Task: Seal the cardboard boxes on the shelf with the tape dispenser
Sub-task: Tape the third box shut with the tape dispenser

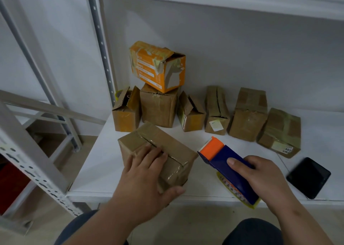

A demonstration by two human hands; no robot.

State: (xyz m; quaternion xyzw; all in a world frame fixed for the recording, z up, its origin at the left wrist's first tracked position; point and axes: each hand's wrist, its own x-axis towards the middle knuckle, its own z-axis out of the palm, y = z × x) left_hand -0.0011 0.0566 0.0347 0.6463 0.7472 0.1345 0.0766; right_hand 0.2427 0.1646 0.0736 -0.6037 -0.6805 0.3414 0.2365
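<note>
**Box pinned, dispenser poised**

Head view: your left hand lies flat across the near box, fingers straight over its split top seam, thumb on the front edge. Your right hand grasps the tape dispenser, just beside the box on the shelf. Careful: those fingers cover the seam, so tape could catch them or wander off line. More boxes wait behind, some gaping.

White shelf bears cardboard boxes, a tape dispenser, perhaps a phone.
</note>
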